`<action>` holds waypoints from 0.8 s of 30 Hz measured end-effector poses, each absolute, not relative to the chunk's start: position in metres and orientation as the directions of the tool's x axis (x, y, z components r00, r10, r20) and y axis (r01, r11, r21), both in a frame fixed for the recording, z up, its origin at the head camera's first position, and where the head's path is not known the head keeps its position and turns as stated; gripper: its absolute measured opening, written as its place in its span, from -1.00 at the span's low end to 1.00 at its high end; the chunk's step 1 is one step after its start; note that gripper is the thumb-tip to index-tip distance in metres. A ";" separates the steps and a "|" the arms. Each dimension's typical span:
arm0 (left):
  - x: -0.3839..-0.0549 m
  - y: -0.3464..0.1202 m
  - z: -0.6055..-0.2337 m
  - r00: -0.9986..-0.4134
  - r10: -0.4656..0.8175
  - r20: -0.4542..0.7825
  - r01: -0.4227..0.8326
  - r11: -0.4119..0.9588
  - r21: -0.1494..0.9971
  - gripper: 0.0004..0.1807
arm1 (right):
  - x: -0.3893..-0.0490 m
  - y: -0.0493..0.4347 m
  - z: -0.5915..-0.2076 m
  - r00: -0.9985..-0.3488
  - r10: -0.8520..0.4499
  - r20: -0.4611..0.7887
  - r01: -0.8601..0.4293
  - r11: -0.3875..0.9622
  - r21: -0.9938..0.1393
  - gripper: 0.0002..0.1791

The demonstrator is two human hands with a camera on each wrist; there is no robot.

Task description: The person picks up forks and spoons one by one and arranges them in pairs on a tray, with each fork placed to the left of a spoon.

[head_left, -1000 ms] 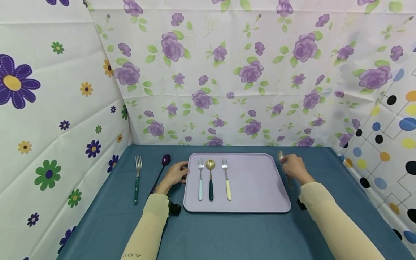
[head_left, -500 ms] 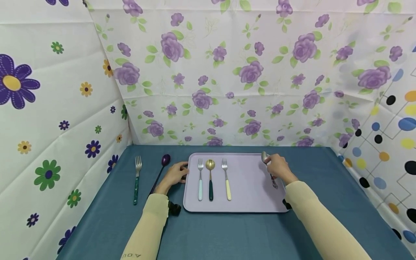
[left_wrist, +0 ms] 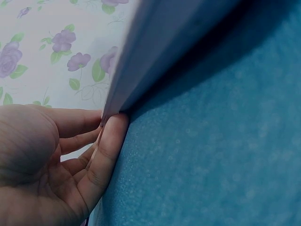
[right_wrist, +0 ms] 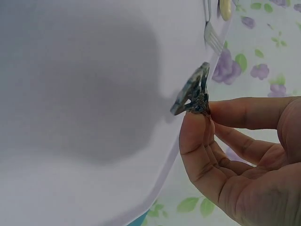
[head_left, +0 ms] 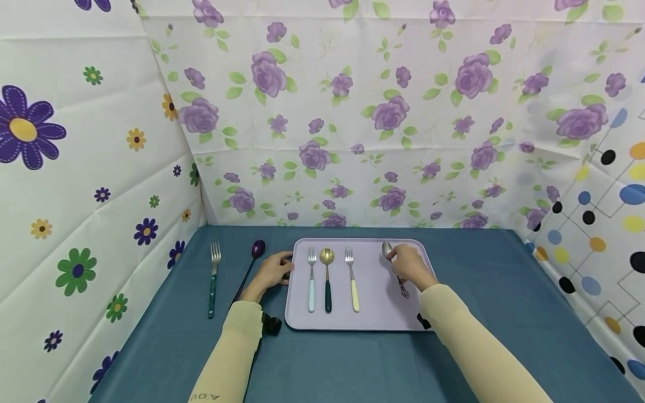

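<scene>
In the head view, my left hand [head_left: 272,270] is at the left edge of a pale lilac tray [head_left: 378,320]. The left wrist view shows thumb and fingers pinching the tray's rim [left_wrist: 120,89]. My right hand [head_left: 410,267] holds a silver spoon [head_left: 386,249] over the tray's right half, bowl toward the back. Its ornate handle end [right_wrist: 193,94] sticks out of the pinch in the right wrist view. On the tray lie a fork with a light blue handle [head_left: 311,295], a gold spoon with a dark green handle [head_left: 327,256] and a fork with a yellow handle [head_left: 355,295].
Left of the tray, a green-handled fork [head_left: 212,288] and a dark purple spoon [head_left: 258,249] lie on the blue tablecloth [head_left: 353,364]. My left forearm partly covers that spoon's handle. A floral curtain [head_left: 353,112] stands behind the table, with patterned sheets at both sides.
My right hand has carried the silver spoon leftward, from beside the tray's right edge to above its right half. The left hand has stayed at the tray's left edge.
</scene>
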State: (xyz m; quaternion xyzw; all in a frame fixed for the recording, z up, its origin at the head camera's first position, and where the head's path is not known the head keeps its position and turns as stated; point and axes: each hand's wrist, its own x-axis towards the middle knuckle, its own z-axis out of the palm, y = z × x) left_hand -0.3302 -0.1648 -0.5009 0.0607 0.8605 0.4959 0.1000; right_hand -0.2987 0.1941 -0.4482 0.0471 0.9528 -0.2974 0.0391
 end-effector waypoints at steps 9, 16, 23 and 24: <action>-0.332 -0.166 -0.503 -0.974 0.197 -0.110 0.005 0.504 0.863 -0.47 | -0.302 0.176 -0.452 -0.992 0.059 -0.111 0.112 0.817 -0.566 -0.59; -0.332 -0.168 -0.504 -0.974 0.200 -0.108 0.007 0.504 0.864 -0.47 | -0.303 0.156 -0.460 -0.990 0.037 -0.132 0.106 0.819 -0.563 -0.58; -0.331 -0.165 -0.501 -0.973 0.201 -0.116 0.000 0.499 0.867 -0.46 | -0.302 0.144 -0.469 -0.990 0.023 -0.142 0.099 0.823 -0.560 -0.64; -0.331 -0.165 -0.501 -0.973 0.199 -0.116 -0.001 0.499 0.867 -0.46 | -0.303 0.143 -0.469 -0.989 0.023 -0.143 0.100 0.823 -0.559 -0.65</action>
